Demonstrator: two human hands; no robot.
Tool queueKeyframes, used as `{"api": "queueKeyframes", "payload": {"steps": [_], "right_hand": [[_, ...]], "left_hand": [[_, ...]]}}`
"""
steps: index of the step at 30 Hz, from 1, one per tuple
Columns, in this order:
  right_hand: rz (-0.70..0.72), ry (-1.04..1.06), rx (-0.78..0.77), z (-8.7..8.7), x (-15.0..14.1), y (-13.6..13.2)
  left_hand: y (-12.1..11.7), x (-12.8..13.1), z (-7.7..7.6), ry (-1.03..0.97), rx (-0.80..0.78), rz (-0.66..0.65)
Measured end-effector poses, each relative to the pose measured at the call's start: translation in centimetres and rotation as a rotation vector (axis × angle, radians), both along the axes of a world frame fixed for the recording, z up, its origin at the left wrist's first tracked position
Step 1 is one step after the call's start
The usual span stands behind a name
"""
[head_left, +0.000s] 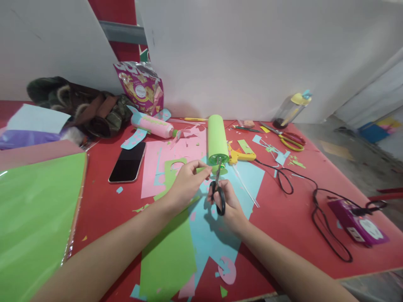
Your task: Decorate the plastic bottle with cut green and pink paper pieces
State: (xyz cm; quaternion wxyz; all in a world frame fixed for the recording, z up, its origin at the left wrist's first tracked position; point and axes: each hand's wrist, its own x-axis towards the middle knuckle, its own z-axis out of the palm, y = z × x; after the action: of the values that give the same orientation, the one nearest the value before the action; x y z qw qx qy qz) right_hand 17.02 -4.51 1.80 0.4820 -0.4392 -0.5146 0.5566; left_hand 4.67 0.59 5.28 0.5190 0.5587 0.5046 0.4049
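My right hand (229,201) is closed round the black handles of a pair of scissors (218,188), blades pointing up at the near end of a bottle wrapped in green paper (217,139) lying on the red table (289,209). My left hand (186,181) pinches a small green paper piece at the bottle's near end, fingers closed. Under both hands lie sheets of light blue paper (214,230), green paper (168,251) and pink paper (157,163).
A black phone (127,162) lies left of the papers. A pink-wrapped bottle (153,124), a snack bag (140,86) and a dark bag (82,107) sit at the back left. A yellow glue gun (241,156) with black cable, red-yellow scissors (291,140), a purple power strip (357,222) and a water bottle (291,108) are on the right.
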Motion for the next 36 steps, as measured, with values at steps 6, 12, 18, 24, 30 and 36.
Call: {"api": "queueKeyframes", "payload": {"steps": [6, 12, 18, 24, 30, 36], "right_hand": [[-0.008, 0.009, -0.011, -0.1, 0.0, 0.1], [-0.008, 0.013, -0.017, -0.1, 0.1, 0.1], [0.002, 0.043, -0.029, -0.3, 0.0, 0.1], [0.027, 0.064, -0.023, -0.4, -0.1, 0.1], [0.046, 0.069, -0.038, -0.2, -0.1, 0.1], [0.07, 0.076, -0.058, -0.2, -0.1, 0.1]], "left_hand": [[0.2, 0.0, -0.2, -0.062, -0.016, 0.0], [0.4, -0.2, 0.0, -0.067, -0.007, 0.013], [0.6, -0.5, 0.2, -0.044, 0.043, 0.024], [0.8, -0.7, 0.1, -0.049, 0.048, 0.055], [1.1, -1.1, 0.2, -0.019, 0.07, 0.069], [1.3, -1.4, 0.4, -0.015, 0.088, 0.075]]}}
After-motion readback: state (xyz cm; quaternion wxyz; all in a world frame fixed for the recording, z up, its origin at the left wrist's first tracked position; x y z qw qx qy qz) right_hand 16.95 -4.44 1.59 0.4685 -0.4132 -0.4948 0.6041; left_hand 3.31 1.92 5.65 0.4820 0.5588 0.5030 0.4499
